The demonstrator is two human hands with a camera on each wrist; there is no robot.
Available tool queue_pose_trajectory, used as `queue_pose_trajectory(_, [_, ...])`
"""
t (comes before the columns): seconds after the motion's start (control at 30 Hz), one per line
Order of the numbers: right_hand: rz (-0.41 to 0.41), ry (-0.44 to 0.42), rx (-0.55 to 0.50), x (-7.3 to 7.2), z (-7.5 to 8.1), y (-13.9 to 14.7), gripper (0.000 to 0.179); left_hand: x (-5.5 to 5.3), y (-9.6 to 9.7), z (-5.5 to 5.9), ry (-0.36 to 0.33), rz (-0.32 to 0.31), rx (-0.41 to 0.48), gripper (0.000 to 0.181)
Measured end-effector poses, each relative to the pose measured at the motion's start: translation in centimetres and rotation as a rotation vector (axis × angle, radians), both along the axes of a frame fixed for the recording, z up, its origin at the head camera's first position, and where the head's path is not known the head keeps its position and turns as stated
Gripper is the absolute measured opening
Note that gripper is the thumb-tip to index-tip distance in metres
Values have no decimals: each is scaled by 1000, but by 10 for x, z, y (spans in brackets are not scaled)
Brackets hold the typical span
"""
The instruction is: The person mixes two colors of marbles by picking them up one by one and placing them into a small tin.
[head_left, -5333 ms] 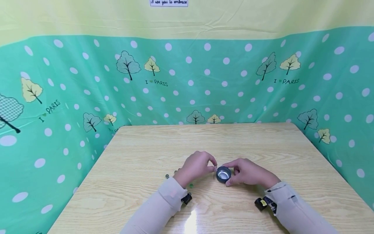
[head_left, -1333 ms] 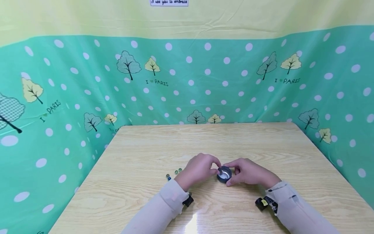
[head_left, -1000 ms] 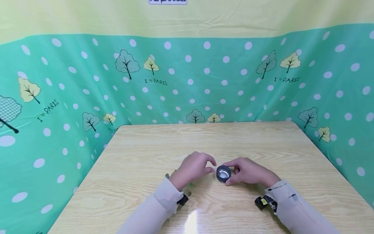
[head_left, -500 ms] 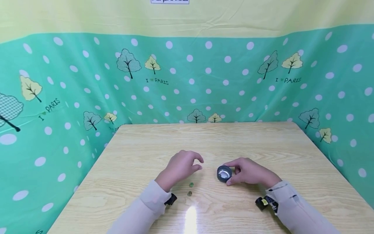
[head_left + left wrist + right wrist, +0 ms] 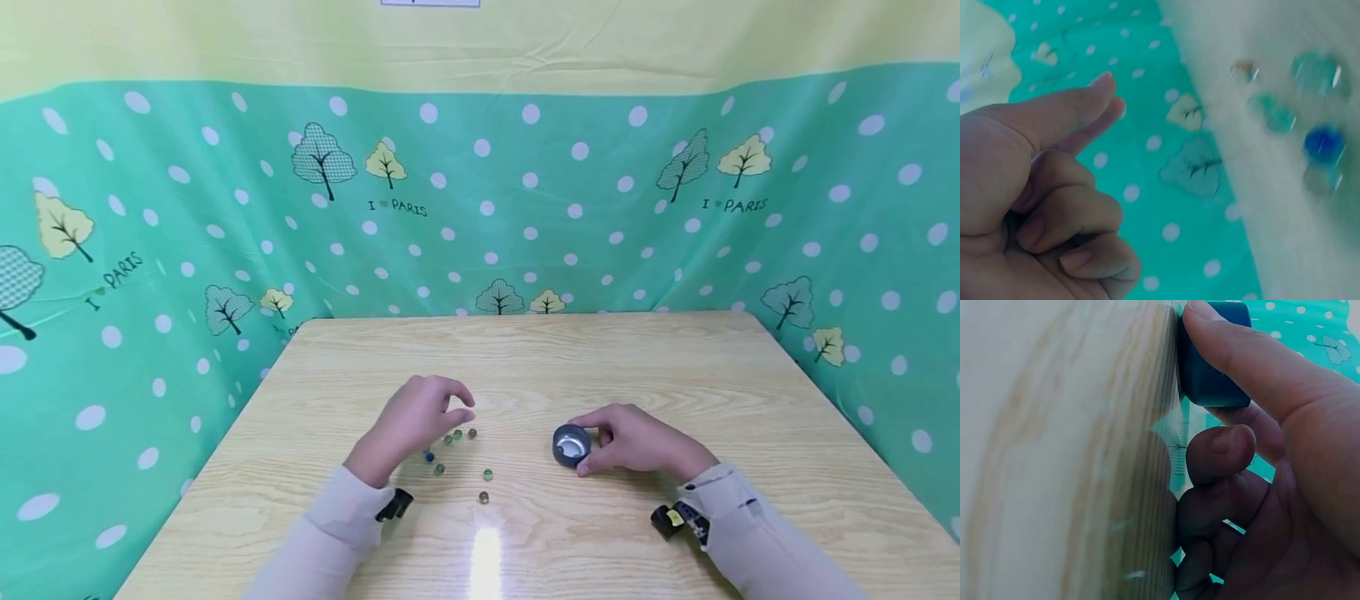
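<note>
The step in hand looks like filling a small cup with marbles, one piece at a time, with the left hand [image 5: 416,417] between loads; it hovers at the left over the far side of the scatter, thumb and forefinger apart with a gap between them, the other fingers curled in, and nothing shows in its grasp. The right hand [image 5: 633,437] is clamped on the dark cup [image 5: 572,430], thumb on the near side and forefinger on the far side; the cup stands mouth up on the tabletop [image 5: 645,367], right of the marbles, with dark shapes on its bright floor too small to name.

At least seven marbles lie left of the cup; a blue marble [image 5: 430,457] sits at the left, a green marble [image 5: 457,434] and a brownish marble [image 5: 472,433] lie farther off, just below the left fingertips, and an amber marble [image 5: 483,497] lies nearest.

The next move probably calls for lowering the left thumb and forefinger round a single marble without nudging its neighbours, then carrying it right; the right hand need only keep the cup steady.
</note>
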State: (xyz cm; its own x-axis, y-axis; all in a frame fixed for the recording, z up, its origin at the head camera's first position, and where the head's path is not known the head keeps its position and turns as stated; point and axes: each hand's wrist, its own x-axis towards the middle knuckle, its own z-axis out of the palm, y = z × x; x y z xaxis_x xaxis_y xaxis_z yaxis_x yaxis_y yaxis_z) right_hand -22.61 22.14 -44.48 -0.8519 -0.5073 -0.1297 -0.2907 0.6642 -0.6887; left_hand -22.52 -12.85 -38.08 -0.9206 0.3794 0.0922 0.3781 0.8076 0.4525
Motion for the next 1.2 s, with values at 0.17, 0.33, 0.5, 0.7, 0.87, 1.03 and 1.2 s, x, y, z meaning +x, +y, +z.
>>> queue_pose_trajectory(0.17, [-4, -6, -7, 1, 0, 1, 62, -3, -16, 11, -6, 37, 33, 11])
queue_pose_trajectory(0.33, [0, -9, -12, 1, 0, 2, 61, -5, -28, 14, -46, 37, 39, 10])
queue_pose_trajectory(0.5, [8, -5, -8, 1, 0, 2, 62, -9, -37, 11, -97, -5, -6, 5])
queue_pose_trajectory(0.7, [4, -2, 1, 0, 1, 1, 62, -12, -43, 4, -135, -87, -74, 7])
queue_pose_trajectory(0.87, [0, -6, 3, -1, 0, 0, 63, -12, -46, 0, -166, -96, -100, 11])
queue_pose_trajectory(1.03, [-2, -9, 6, -1, -1, 1, 62, -12, -47, -4, -204, -85, -123, 17])
queue_pose_trajectory(1.2, [3, -4, 5, -1, -1, 2, 61, -13, -45, -8, -232, -86, -152, 21])
